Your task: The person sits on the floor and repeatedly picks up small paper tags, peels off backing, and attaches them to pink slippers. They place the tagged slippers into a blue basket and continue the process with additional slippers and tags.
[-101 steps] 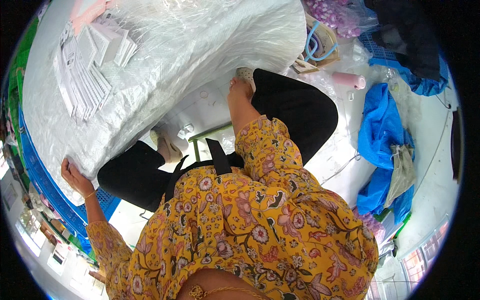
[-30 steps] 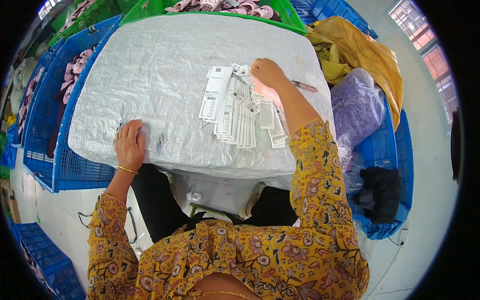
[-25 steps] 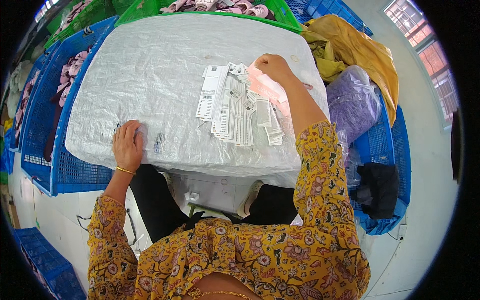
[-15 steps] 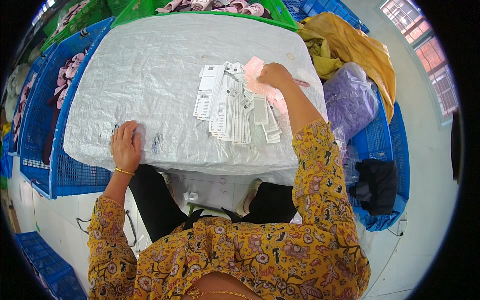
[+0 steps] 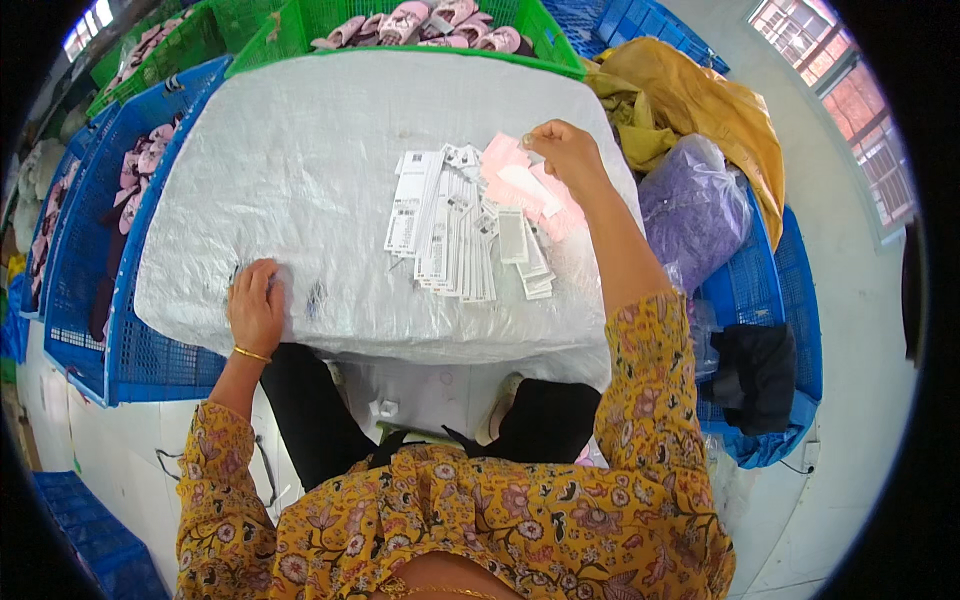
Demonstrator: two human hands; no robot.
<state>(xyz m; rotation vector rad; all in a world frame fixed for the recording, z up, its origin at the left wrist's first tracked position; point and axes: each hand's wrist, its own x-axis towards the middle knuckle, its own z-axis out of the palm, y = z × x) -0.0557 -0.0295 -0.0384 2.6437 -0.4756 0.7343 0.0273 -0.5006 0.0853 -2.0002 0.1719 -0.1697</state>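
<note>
Narrowly drawn together, the fingers of the right hand (image 5: pixel 568 153) are just right of the pink papers (image 5: pixel 506 160), toward the table's far right corner; whether they pinch anything thin, I cannot tell. Left hand (image 5: pixel 257 312) rests spread loosely near the near left corner of the covered table (image 5: pixel 270 180), with nothing seen in it.

White tags (image 5: pixel 416 205) lie right of the table's middle, some in a fairly tidy overlapping pile, others fanned out beside it; a smaller group of grey-faced tags (image 5: pixel 513 240) sits below the pink papers. Handling of the papers looks partway: roughly grouped, but the pink papers lie loose and no group appears squared or tied. Pink slippers (image 5: pixel 405 22) fill the green crate (image 5: pixel 557 52) along the far edge; whether they carry tags is too small to tell.
</note>
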